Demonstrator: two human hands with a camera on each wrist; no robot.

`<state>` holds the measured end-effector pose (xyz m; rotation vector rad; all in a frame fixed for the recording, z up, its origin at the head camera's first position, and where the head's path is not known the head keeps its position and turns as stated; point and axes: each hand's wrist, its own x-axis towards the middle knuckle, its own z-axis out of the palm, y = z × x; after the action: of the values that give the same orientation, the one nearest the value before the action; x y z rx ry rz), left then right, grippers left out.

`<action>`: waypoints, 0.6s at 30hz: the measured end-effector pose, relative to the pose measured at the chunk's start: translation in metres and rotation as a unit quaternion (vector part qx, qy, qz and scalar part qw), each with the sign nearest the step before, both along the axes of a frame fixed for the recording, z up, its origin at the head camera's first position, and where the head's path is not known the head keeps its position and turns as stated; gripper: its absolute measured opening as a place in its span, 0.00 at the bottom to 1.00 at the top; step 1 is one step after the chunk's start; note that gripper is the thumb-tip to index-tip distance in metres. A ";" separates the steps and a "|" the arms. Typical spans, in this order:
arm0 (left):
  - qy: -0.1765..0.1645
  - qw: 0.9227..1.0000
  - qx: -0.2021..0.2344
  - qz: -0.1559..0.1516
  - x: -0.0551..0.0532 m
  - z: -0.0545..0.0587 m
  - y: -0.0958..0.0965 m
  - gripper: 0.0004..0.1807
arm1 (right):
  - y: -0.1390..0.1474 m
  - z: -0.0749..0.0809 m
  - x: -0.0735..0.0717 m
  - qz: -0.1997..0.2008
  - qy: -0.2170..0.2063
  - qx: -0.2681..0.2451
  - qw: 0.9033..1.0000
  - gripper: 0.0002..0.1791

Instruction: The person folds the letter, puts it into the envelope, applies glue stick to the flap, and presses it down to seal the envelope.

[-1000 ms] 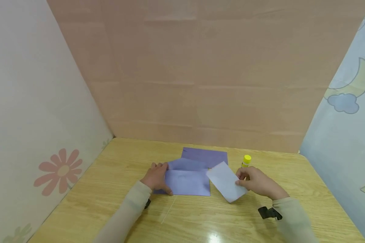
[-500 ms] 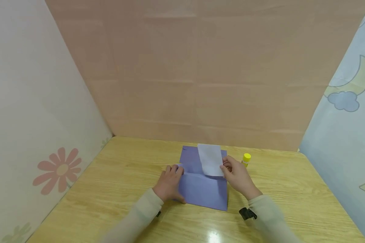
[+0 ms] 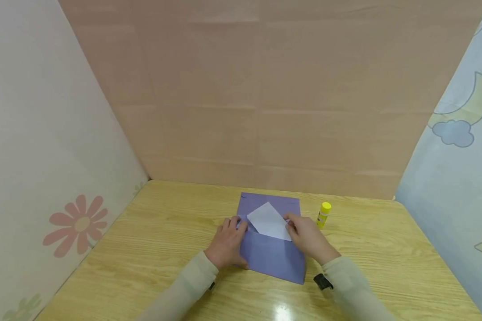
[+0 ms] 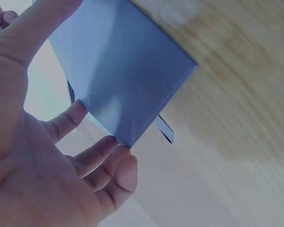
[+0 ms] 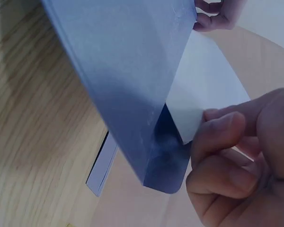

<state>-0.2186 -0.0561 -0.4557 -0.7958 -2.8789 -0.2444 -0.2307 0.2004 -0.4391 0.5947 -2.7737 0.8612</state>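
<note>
A purple paper envelope is held at its left side by my left hand, thumb near the bottom edge and fingers up at the opening. In the left wrist view those fingers touch the envelope's edge. My right hand pinches the right part of a white paper card. The card is tilted, its lower edge behind the envelope's front panel at the opening. In the right wrist view, a dark inner part of the envelope shows beside the card.
Behind the envelope, a flat purple paper piece with small slits near its top corners lies on the wooden table. A yellow-capped glue stick stands to the right of it. A brown paper backdrop rises behind the table.
My right hand has carried the white card leftward from beside the envelope, over it, then down to the opening. My left hand has shifted the envelope right, and it now sits slightly turned.
</note>
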 end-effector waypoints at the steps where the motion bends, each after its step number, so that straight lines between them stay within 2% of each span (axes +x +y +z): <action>1: -0.002 1.000 0.001 0.000 0.000 0.000 0.000 0.52 | 0.000 -0.001 0.000 0.009 0.002 0.007 1.000 0.11; 6: -0.004 1.000 -0.003 0.004 0.000 0.000 0.003 0.53 | 0.000 -0.005 0.000 0.035 -0.006 0.019 0.999 0.11; 11: 0.003 1.000 0.012 -0.002 0.000 0.000 0.003 0.51 | 0.001 -0.005 0.000 0.046 -0.054 -0.015 0.997 0.14; 14: -0.003 0.999 0.036 0.005 -0.002 -0.004 0.000 0.52 | 0.002 -0.006 0.000 0.024 -0.089 -0.040 0.995 0.18; 16: -0.008 0.997 0.073 0.015 -0.003 -0.008 -0.003 0.52 | 0.003 -0.007 0.001 -0.004 -0.108 -0.057 0.992 0.19; 18: -0.019 0.992 0.124 0.032 -0.004 -0.010 -0.007 0.51 | 0.005 -0.008 0.002 -0.038 -0.123 -0.075 0.989 0.21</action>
<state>-0.2228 -0.0633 -0.4660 -0.6600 -2.8258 -0.6002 -0.2290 0.2056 -0.4473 0.3761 -2.8875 1.1854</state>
